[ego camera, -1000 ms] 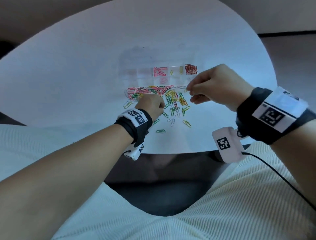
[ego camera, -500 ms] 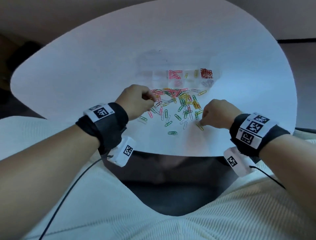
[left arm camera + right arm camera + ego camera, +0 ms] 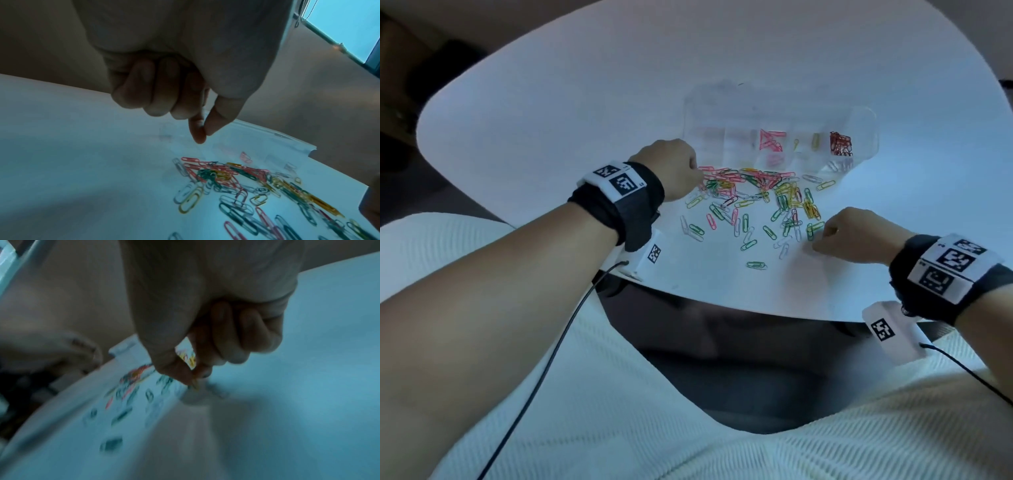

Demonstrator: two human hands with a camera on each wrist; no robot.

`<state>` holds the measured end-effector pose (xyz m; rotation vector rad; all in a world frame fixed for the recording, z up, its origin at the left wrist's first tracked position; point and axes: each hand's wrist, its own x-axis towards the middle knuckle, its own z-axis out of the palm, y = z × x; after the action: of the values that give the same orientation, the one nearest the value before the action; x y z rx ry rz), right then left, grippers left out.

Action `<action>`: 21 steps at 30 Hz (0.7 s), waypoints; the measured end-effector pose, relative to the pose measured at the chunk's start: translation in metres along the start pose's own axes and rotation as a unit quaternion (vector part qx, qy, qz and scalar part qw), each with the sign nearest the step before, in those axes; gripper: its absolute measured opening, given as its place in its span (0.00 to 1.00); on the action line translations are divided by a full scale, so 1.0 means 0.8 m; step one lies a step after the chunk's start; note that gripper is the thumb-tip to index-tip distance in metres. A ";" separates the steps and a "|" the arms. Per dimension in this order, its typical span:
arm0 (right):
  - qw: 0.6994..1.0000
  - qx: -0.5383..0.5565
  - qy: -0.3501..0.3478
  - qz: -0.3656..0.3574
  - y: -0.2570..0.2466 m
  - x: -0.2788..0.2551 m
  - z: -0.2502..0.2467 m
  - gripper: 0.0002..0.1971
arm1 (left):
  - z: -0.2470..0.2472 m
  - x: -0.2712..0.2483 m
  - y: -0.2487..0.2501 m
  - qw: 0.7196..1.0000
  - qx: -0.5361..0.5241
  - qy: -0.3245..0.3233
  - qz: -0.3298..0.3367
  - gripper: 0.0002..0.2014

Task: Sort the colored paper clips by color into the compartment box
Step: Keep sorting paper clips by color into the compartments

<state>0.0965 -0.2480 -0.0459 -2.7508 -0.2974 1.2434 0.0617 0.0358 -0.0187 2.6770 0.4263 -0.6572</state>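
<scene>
A loose pile of colored paper clips [image 3: 756,195] lies on the white table [image 3: 551,120], just in front of the clear compartment box [image 3: 709,137]. Compartments on the box's right side hold pink clips [image 3: 770,140], yellow clips [image 3: 815,140] and red clips [image 3: 840,144]. My left hand [image 3: 700,174] hovers at the pile's far left edge. In the left wrist view its thumb and forefinger [image 3: 204,133] touch, and no clip shows between them. My right hand [image 3: 813,241] is at the pile's near right edge, pinching a yellow paper clip [image 3: 194,383] against the table; that view is blurred.
Single green clips [image 3: 756,265] and pale clips [image 3: 784,250] lie scattered toward the near table edge [image 3: 722,301]. Cables run from both wrist cameras across my white-clad lap. Bare tabletop lies left of and behind the box.
My right hand came down from the box's right compartments to the pile's near right edge and pinched a clip. My left hand shifted from the pile's near side to its far left edge.
</scene>
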 end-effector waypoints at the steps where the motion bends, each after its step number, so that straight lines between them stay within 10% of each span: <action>1: 0.999 0.042 -0.017 -0.007 -0.001 0.001 -0.005 0.15 | 0.001 0.001 -0.004 1.000 0.004 0.003 -0.005 0.08; 8: 0.888 0.459 -0.018 -0.015 -0.005 -0.006 -0.037 0.17 | 0.029 0.002 -0.008 0.999 0.015 -0.025 0.022 0.04; 21: 0.739 0.662 -0.054 -0.112 0.007 -0.002 -0.053 0.20 | 0.043 0.004 -0.009 0.999 0.032 0.010 0.005 0.03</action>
<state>0.1277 -0.2550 -0.0178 -1.3471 0.2112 0.9208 0.0486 0.0291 -0.0508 2.7457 0.4030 -0.6533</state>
